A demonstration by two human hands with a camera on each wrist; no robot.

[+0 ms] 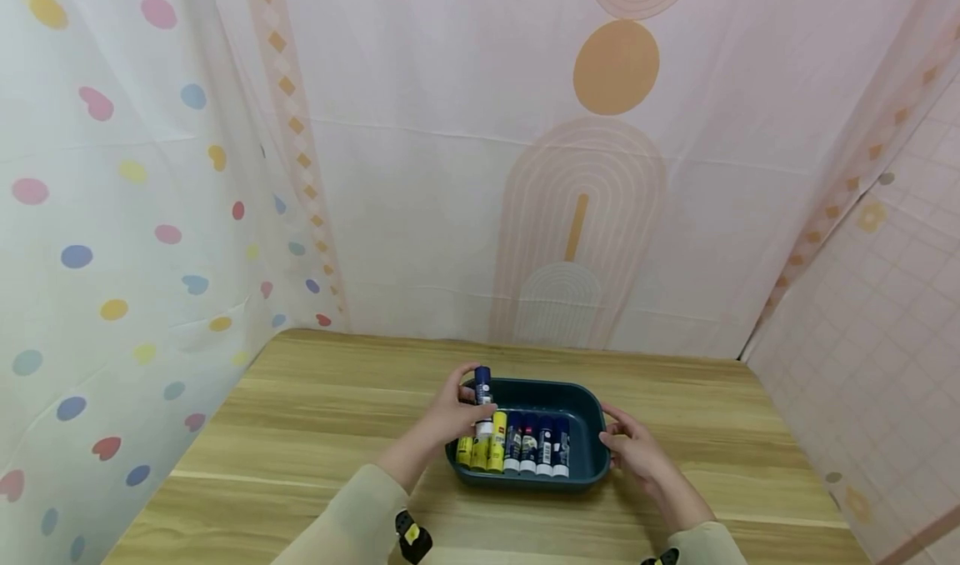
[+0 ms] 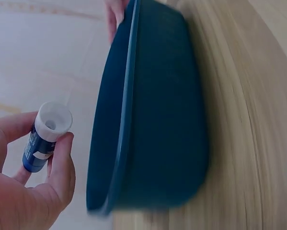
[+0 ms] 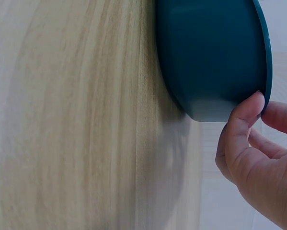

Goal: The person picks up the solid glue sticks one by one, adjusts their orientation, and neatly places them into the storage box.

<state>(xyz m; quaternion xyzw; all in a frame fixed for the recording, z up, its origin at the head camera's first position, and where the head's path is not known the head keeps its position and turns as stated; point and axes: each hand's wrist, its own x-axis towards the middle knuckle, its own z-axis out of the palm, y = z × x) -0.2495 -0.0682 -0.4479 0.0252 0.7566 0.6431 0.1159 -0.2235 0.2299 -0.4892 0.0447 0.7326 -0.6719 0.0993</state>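
Observation:
A dark teal plastic basin (image 1: 525,483) stands on the wooden table. My left hand (image 1: 448,415) holds a dark blue glue stick (image 1: 483,388) upright above the basin's left part. Its white base (image 2: 56,120) faces the camera in the left wrist view, pinched between thumb and fingers. With thumb and fingers, my right hand (image 1: 636,448) pinches the basin's right rim (image 3: 269,57). Inside the basin, yellow glue sticks (image 1: 498,444) lie in a row at the left. Beside them are several dark blue glue sticks (image 1: 545,448) with white ends toward me.
The wooden table (image 1: 337,415) extends around the basin on all sides. Behind it hangs a pale patterned curtain (image 1: 420,232). A dotted curtain (image 1: 112,173) is at the left and a checked one (image 1: 892,298) at the right.

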